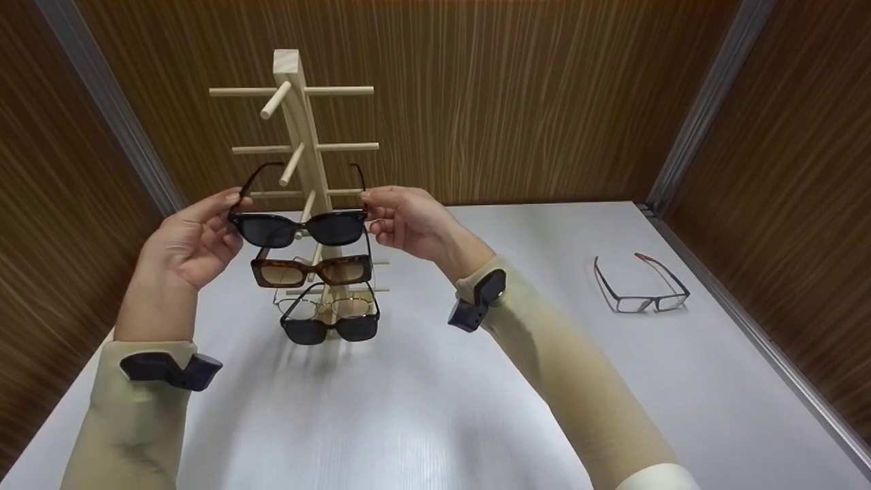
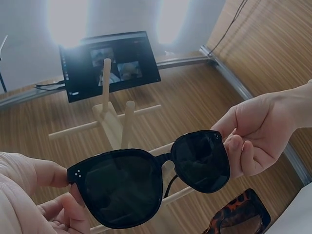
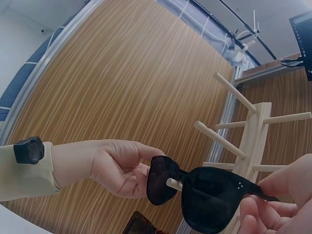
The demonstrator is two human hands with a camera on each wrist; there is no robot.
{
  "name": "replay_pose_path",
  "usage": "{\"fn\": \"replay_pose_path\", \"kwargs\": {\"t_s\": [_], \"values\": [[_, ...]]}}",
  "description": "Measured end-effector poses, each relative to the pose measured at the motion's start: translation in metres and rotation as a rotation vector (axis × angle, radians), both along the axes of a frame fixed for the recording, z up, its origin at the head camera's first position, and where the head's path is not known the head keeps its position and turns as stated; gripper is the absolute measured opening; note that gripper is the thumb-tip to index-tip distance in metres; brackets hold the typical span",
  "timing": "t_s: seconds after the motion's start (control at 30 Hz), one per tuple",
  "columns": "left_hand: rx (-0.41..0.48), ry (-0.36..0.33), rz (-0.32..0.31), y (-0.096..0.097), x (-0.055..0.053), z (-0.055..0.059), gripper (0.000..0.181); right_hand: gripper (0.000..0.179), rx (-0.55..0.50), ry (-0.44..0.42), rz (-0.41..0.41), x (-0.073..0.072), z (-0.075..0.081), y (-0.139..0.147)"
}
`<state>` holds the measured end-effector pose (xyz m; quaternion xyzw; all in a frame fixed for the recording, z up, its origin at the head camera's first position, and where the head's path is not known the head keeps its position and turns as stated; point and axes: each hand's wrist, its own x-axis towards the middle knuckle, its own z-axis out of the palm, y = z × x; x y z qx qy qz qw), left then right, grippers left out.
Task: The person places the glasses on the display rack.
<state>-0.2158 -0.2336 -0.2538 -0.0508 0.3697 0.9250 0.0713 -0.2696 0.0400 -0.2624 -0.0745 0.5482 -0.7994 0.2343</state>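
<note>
Hands (image 1: pixel 194 241) (image 1: pixel 416 221) hold sunglasses (image 1: pixel 337 229); rack (image 1: pixel 299 122) bears three pairs (image 1: pixel 347 271), apparently.

The upper black sunglasses (image 2: pixel 146 180) and the tortoiseshell pair (image 1: pixel 343 271) look like glossy plastic. The stand (image 1: pixel 309 150) is of matt wood. The back wall (image 1: pixel 510 102) shows wood grain, the corner strip (image 1: pixel 705 102) seems metal, the surface (image 1: pixel 408 408) is smooth and shiny.

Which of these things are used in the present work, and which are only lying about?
Probably in use:
upper black sunglasses, held at both sides
wooden eyewear rack
tortoiseshell sunglasses, thin-rimmed glasses and lower black sunglasses, on the rack

Probably lying about:
clear-lens eyeglasses, on the white tabletop
monitor, behind the rack
</note>
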Motion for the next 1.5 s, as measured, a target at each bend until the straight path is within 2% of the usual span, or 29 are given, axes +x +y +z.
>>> {"fn": "replay_pose_path", "kwargs": {"t_s": [0.17,0.4,0.7,0.87,1.17,1.3,1.5], "values": [[-0.015,-0.001,0.016,0.002,-0.003,-0.003,0.004,0.008,-0.005,-0.020,-0.005,-0.003,-0.004,0.000],[0.022,-0.029,0.042,0.004,-0.005,-0.007,0.006,0.007,-0.017,-0.064,-0.010,-0.004,-0.007,0.000],[0.025,-0.054,0.011,-0.001,-0.004,-0.011,0.007,0.011,-0.026,-0.058,0.011,-0.003,-0.013,0.008],[-0.009,-0.028,-0.016,-0.005,-0.001,-0.012,0.006,0.016,-0.034,-0.045,0.017,-0.002,-0.016,0.018],[-0.182,-0.014,-0.012,-0.017,0.010,-0.020,0.010,0.020,-0.099,0.027,0.083,0.006,-0.029,0.037],[-0.168,0.004,-0.003,-0.021,0.014,-0.026,0.011,0.021,-0.146,0.029,0.118,0.008,-0.038,0.043],[-0.127,0.106,0.029,-0.022,0.021,-0.040,0.014,0.023,-0.159,0.051,0.170,0.012,-0.055,0.053]]}}
